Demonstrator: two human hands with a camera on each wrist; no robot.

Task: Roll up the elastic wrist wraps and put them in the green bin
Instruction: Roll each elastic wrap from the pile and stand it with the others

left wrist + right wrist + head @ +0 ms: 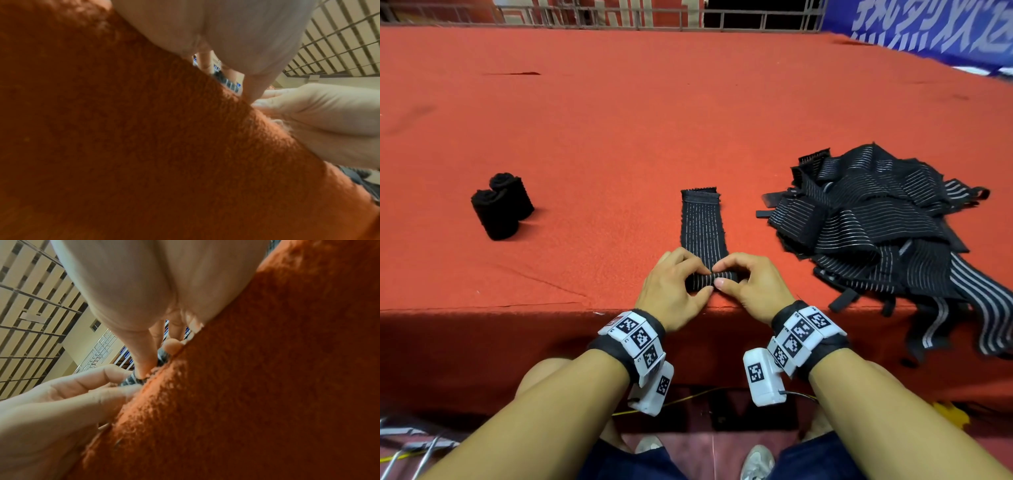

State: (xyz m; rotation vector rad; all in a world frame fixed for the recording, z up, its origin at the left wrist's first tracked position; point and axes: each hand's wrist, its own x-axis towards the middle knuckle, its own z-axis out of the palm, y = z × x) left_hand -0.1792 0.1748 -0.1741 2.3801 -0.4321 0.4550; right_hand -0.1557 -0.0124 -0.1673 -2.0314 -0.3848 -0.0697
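Note:
A black wrist wrap (703, 222) with thin grey stripes lies flat on the red felt table, its far end pointing away from me. Its near end is curled into a small roll (708, 279) by the table's front edge. My left hand (678, 286) and right hand (748, 282) pinch that roll from either side, thumbs nearly touching. In the right wrist view a bit of the striped roll (131, 380) shows between the fingertips. Two finished black rolls (501, 205) stand upright at the left. No green bin is in view.
A loose heap of unrolled striped wraps (887, 222) lies at the right, with some ends hanging over the table's front edge (517, 308). A railing (619, 17) and a blue banner (928, 27) run along the far side. My knees and shoes are below.

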